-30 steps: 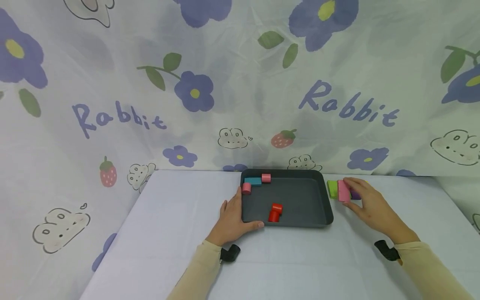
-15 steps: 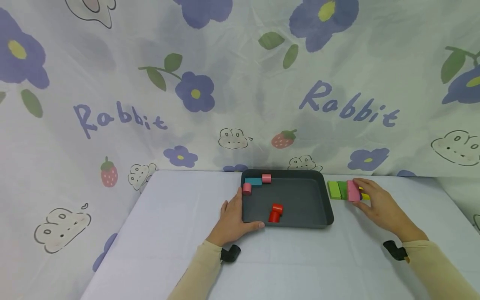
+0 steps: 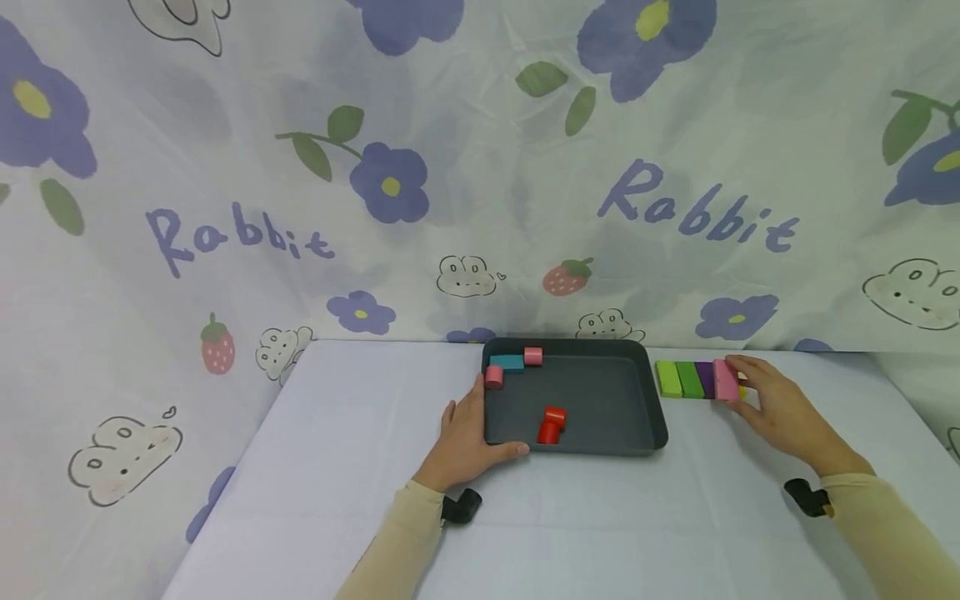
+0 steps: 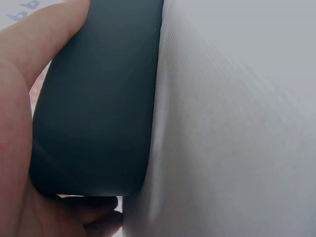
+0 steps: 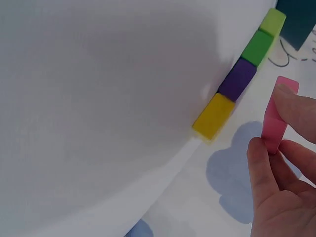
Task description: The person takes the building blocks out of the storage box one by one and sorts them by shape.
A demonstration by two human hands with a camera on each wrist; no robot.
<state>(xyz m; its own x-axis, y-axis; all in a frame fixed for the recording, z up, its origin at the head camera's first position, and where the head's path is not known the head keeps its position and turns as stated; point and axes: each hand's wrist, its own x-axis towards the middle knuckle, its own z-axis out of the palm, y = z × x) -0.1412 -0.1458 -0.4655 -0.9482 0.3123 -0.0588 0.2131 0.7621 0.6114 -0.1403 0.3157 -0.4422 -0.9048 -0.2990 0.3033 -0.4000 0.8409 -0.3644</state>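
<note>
Sitting pinched in the right grip: a pink block.

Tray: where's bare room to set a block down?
The tray is bare from the red cylinders to its right wall; a smaller patch lies left of them. Crowded: its far left corner, with the blue block and pink cylinders.

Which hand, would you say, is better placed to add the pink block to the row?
Likely the right hand: it pinches the pink block near the yellow block, while the left hand holds the tray.
</note>
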